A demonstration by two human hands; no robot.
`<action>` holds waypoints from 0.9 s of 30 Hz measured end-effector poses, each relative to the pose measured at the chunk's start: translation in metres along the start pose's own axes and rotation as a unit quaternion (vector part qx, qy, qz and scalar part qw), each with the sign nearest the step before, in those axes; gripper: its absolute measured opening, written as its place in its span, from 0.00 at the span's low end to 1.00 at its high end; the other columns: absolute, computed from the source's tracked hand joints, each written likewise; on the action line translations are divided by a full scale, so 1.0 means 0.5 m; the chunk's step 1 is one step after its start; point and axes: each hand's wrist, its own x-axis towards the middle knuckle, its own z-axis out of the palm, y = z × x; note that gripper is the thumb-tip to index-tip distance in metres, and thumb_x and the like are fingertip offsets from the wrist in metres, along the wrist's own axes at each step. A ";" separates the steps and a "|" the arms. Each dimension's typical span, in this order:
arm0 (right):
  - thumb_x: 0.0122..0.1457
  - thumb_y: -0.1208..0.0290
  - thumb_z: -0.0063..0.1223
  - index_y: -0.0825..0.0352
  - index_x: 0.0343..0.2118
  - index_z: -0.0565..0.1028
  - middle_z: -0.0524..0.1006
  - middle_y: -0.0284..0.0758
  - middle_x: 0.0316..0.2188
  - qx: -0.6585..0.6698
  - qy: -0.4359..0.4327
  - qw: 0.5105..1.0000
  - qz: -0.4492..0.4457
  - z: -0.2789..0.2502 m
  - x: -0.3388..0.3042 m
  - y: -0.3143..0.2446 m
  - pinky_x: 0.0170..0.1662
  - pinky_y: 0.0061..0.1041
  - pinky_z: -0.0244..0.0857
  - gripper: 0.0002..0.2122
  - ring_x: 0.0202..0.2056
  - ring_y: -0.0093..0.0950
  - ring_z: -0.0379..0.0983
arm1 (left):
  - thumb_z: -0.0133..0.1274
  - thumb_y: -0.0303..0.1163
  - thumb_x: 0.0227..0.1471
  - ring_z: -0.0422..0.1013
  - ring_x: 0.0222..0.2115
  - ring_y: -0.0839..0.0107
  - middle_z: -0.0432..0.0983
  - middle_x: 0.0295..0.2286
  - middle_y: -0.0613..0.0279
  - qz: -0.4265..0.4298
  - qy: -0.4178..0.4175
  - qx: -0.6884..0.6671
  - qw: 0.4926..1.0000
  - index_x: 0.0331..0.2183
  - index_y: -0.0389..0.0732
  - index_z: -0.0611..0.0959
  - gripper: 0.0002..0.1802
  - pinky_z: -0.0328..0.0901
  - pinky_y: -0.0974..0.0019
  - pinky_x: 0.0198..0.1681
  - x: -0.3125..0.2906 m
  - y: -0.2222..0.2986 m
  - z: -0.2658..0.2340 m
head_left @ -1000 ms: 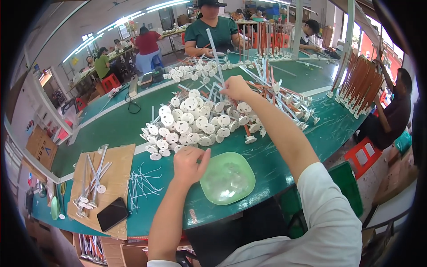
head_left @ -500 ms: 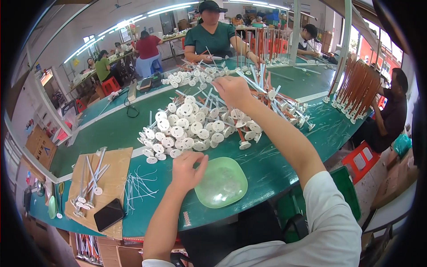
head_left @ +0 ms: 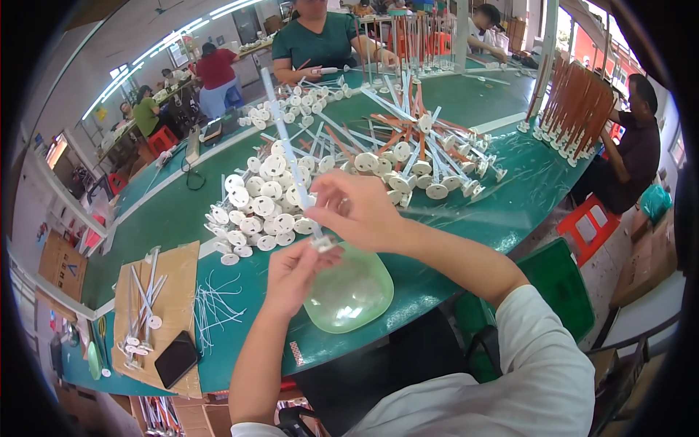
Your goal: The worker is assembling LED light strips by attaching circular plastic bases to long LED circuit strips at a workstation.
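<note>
In front of my chest, my two hands hold one pale flat strip with a small white base at its lower end. My left hand pinches the white base between thumb and fingers. Around the strip just above it, my right hand is closed, and the strip slants up and to the left. A light green bowl stands on the table below my hands. Beyond them lies a heap of strips with white round bases; more strips, pale and orange-brown, spread to the right.
At left, cardboard carries several strips and a black phone. Thin white ties lie beside it. Across the green table a co-worker in green works; another sits right by hanging orange-brown strips. A green crate stands at lower right.
My right hand has come back from the heap towards my left hand, now with a strip in it. My left hand has closed on the strip's white base. The view has shifted slightly.
</note>
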 end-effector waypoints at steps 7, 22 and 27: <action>0.40 0.75 0.68 0.68 0.33 0.77 0.77 0.35 0.28 -0.137 -0.005 0.914 -0.383 0.011 -0.025 0.063 0.28 0.27 0.69 0.15 0.27 0.31 0.75 | 0.47 0.29 0.60 0.74 0.43 0.64 0.77 0.41 0.51 -0.010 0.093 -0.176 0.980 0.46 0.28 0.77 0.17 0.69 0.63 0.47 0.001 0.002 0.001; 0.37 0.82 0.64 0.68 0.30 0.79 0.78 0.35 0.27 -0.146 0.036 0.909 -0.388 0.023 -0.033 0.069 0.24 0.24 0.69 0.13 0.23 0.29 0.74 | 0.49 0.28 0.59 0.75 0.41 0.66 0.77 0.42 0.50 0.002 0.068 -0.151 0.986 0.49 0.27 0.75 0.19 0.71 0.62 0.47 -0.006 -0.004 -0.020; 0.42 0.78 0.66 0.69 0.30 0.79 0.79 0.35 0.27 -0.162 0.016 0.916 -0.366 0.019 -0.045 0.069 0.24 0.23 0.69 0.10 0.23 0.30 0.75 | 0.49 0.28 0.59 0.75 0.42 0.64 0.76 0.43 0.48 -0.015 0.078 -0.173 0.982 0.49 0.28 0.75 0.18 0.72 0.63 0.46 -0.004 -0.006 -0.013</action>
